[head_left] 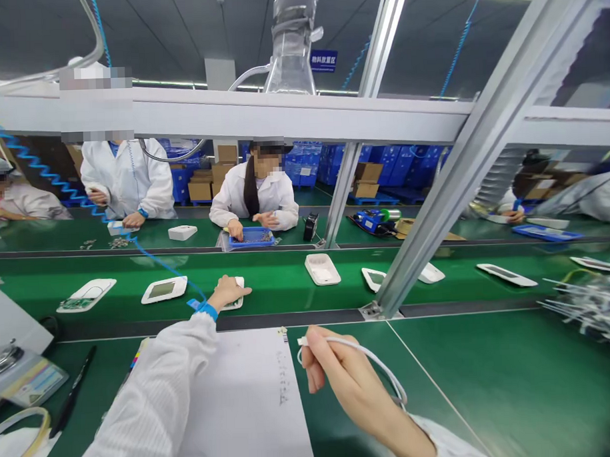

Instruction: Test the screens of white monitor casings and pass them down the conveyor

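My left hand [228, 291] reaches out over the green conveyor belt [281, 282] and lies on a white plastic device shell [236, 301], fingers curled over it. A blue wrist strap [206, 309] with a coiled blue cord sits on that wrist. My right hand [334, 367] hovers above the green bench, pinching a white cable [374, 363] that loops back toward my sleeve. A white sheet [251, 404] lies on the bench below my left arm.
Several white device shells [164, 289] ride along the belt. A slanted metal frame post [448, 183] stands at right, with a pile of white cables [592, 308] beyond it. Across the belt, people in white coats work; one has a blue tray [252, 238]. A black pen [73, 393] lies at left.
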Demonstrator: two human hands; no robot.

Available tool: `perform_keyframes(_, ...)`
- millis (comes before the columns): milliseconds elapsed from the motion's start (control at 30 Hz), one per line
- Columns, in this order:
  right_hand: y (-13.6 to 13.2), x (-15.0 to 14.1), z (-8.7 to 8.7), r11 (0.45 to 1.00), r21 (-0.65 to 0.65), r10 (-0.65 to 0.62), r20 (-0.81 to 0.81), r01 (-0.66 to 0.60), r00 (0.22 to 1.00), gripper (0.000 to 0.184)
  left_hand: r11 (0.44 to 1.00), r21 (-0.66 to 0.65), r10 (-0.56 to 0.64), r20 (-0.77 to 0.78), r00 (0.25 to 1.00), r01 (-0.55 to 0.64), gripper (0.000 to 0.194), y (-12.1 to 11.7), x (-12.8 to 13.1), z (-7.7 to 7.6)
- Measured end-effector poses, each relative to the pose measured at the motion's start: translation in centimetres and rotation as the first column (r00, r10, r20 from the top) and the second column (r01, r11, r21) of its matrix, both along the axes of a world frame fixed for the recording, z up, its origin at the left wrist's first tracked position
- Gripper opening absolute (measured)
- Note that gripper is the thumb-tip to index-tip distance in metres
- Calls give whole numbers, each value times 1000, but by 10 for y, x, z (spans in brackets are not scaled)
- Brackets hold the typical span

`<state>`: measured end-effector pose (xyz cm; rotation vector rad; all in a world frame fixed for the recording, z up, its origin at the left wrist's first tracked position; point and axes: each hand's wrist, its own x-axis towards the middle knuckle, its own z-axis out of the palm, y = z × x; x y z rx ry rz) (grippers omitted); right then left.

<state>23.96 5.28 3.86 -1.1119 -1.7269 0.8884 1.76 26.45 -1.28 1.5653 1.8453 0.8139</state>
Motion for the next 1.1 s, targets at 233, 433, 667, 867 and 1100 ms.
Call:
perform_keyframes(233,7,-1,0,1000,8,8,-53,-8,999,63,986,165,-34,409,912,-37,22,-90,9,35)
perform_keyframes(433,9,-5,-4,995,-55,61,-273,-79,960,56,978,150,-206,762,614,142,44,-165,27,64)
perform_keyframes(667,5,-6,-2,996,-27,75,-317,-88,945,58,991,73,-98,968,232,116,49,-182,36,68)
perform_keyframes(867,4,-7,-1,993,-72,57,-387,-92,920,58,979,68,-104,977,188,190,58,-183,36,62)
perform_keyframes(1100,2,-7,-3,990,-90,56,-431,-104,901,58,980,75,-103,984,146,185,68,-181,35,59)
